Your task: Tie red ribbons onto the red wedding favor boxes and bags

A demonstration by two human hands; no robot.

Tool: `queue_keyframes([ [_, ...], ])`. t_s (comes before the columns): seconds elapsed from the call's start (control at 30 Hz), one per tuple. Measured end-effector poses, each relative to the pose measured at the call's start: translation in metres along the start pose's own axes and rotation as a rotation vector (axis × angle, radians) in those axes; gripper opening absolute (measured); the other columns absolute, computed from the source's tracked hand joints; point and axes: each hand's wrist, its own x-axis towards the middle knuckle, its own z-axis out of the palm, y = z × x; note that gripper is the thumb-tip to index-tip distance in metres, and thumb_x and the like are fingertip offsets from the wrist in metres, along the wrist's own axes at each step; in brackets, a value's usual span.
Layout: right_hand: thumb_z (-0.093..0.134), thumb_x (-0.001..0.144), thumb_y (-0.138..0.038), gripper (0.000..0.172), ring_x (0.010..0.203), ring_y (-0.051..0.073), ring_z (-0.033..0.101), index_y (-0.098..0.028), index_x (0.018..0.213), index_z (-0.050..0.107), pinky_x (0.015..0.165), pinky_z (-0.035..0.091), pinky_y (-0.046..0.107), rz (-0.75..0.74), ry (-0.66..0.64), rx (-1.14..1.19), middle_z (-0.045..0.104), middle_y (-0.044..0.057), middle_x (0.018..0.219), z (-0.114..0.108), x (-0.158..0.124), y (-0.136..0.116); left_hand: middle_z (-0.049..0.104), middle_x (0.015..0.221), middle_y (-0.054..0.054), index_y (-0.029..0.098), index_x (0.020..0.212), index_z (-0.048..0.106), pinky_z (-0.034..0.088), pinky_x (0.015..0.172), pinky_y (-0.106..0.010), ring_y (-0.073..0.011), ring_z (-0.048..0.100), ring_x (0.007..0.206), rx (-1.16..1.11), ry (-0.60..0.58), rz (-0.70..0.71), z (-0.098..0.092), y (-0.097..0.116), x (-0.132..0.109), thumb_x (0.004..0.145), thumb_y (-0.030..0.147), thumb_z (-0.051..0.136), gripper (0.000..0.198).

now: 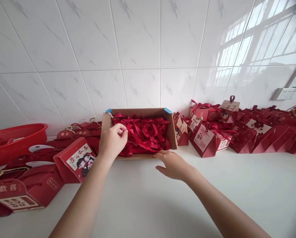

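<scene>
- Red plastic basket [16, 140] sits at the far left of the white surface [237, 188]. Flat folded paper boxes [24, 195] are heaped in front of it, and one assembled box [76, 160] lies tilted beside my left forearm.
- My left hand [112, 141] hangs over the left end of the open cardboard box [171, 130]. Its fingers [122, 130] are drawn together, thumb against forefinger, pinching one strand at the edge of the heap.
- The ribbons [143, 134], dark red and glossy, fill the cardboard box, which stands in the middle against the tiled wall [138, 49].
  - I judge them very light, limp and slick, and tangled enough that one strand will drag its neighbours along.
  - The best hold looks like a free end, pressed flat between the pads, not the middle of a loop.
- My right hand [174, 164] lies palm down at the box's front edge, fingers stretched out, close together and holding nothing.
  - I cannot tell whether the tips touch the cardboard or stop just beside it.
  - The box itself looks light and likely to slide on the smooth surface.
- Further right, tied gift boxes [204, 140] crowd along the wall, below a socket [284, 94].
</scene>
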Motion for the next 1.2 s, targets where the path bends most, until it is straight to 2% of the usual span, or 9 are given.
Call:
queue_keyframes([
  [0.13, 0.058, 0.084, -0.023, 0.036, 0.103, 0.027, 0.061, -0.019, 0.120, 0.061, 0.084, 0.047, 0.036, 0.009, -0.036, -0.008, 0.065, 0.010, 0.115, 0.005, 0.003, 0.001, 0.069, 0.097, -0.006, 0.021, 0.114, 0.053, 0.048, 0.071, -0.030, -0.0224, 0.065, 0.085, 0.012, 0.070, 0.006, 0.009, 0.002, -0.001, 0.083, 0.019, 0.043, 0.033],
  [0.2, 0.061, 0.082, -0.020, 0.037, 0.103, 0.026, 0.061, -0.021, 0.118, 0.062, 0.085, 0.047, 0.036, 0.006, -0.060, -0.010, 0.066, 0.008, 0.114, 0.009, 0.004, 0.002, 0.065, 0.104, -0.011, 0.017, 0.110, 0.056, 0.049, 0.077, -0.033, -0.0250, 0.062, 0.095, 0.023, 0.075, 0.071, 0.019, 0.011, -0.004, 0.083, 0.018, 0.043, 0.030],
  [0.3, 0.064, 0.077, -0.014, 0.040, 0.104, 0.026, 0.061, -0.023, 0.116, 0.063, 0.085, 0.048, 0.035, 0.001, -0.094, -0.015, 0.065, 0.008, 0.116, 0.015, 0.006, 0.003, 0.060, 0.115, -0.011, 0.018, 0.095, 0.063, 0.045, 0.092, -0.036, -0.0259, 0.053, 0.111, 0.025, 0.006, 0.246, 0.039, 0.026, -0.011, 0.086, 0.022, 0.044, 0.021],
  [0.4, 0.066, 0.074, -0.014, 0.039, 0.101, 0.026, 0.062, -0.022, 0.112, 0.066, 0.081, 0.049, 0.034, 0.004, -0.114, -0.010, 0.064, 0.009, 0.116, 0.019, 0.006, 0.002, 0.058, 0.127, -0.007, 0.022, 0.099, 0.065, 0.041, 0.099, -0.041, -0.0264, 0.049, 0.119, 0.026, -0.076, 0.362, 0.057, 0.034, -0.018, 0.089, 0.023, 0.044, 0.023],
  [0.57, 0.058, 0.081, -0.022, 0.022, 0.090, 0.022, 0.065, -0.023, 0.099, 0.069, 0.072, 0.047, 0.028, -0.010, -0.065, 0.046, 0.068, 0.006, 0.105, 0.010, 0.004, 0.001, 0.068, 0.106, -0.012, 0.018, 0.103, 0.063, 0.045, 0.092, -0.044, -0.0292, 0.061, 0.103, 0.036, -0.106, 0.327, 0.073, 0.025, -0.016, 0.088, 0.018, 0.043, 0.025],
  [0.8, 0.052, 0.087, -0.027, 0.025, 0.095, 0.019, 0.062, -0.023, 0.108, 0.064, 0.076, 0.045, 0.026, -0.048, 0.051, 0.163, 0.068, 0.004, 0.108, -0.020, -0.005, 0.008, 0.070, 0.110, -0.007, 0.022, 0.105, 0.065, 0.045, 0.096, -0.041, -0.0248, 0.063, 0.105, -0.041, -0.116, 0.342, 0.070, 0.016, -0.007, 0.089, 0.017, 0.045, 0.027],
  [0.97, 0.050, 0.087, -0.030, 0.020, 0.073, 0.017, 0.064, -0.025, 0.092, 0.068, 0.057, 0.042, 0.024, -0.017, -0.106, 0.187, 0.072, 0.001, 0.086, -0.034, -0.017, 0.014, 0.073, 0.105, -0.007, 0.022, 0.100, 0.069, 0.048, 0.092, -0.039, -0.0252, 0.065, 0.100, -0.076, -0.159, 0.310, 0.061, 0.015, -0.005, 0.089, 0.023, 0.046, 0.026],
  [1.07, 0.059, 0.082, -0.029, 0.013, 0.075, 0.018, 0.066, -0.025, 0.088, 0.070, 0.059, 0.045, 0.024, -0.039, -0.240, 0.116, 0.073, 0.001, 0.086, -0.023, -0.015, 0.007, 0.073, 0.105, -0.007, 0.021, 0.101, 0.069, 0.049, 0.087, -0.037, -0.0257, 0.065, 0.097, -0.083, -0.224, 0.306, 0.050, 0.017, -0.005, 0.090, 0.022, 0.042, 0.029],
  [1.2, 0.064, 0.077, -0.015, 0.023, 0.091, 0.025, 0.067, -0.020, 0.099, 0.070, 0.071, 0.050, 0.029, -0.056, -0.227, 0.048, 0.071, 0.008, 0.099, 0.019, 0.000, -0.019, 0.073, 0.102, -0.005, 0.022, 0.095, 0.070, 0.048, 0.085, -0.037, -0.0248, 0.065, 0.094, -0.078, -0.322, 0.337, 0.033, 0.024, -0.010, 0.088, 0.018, 0.041, 0.030],
])
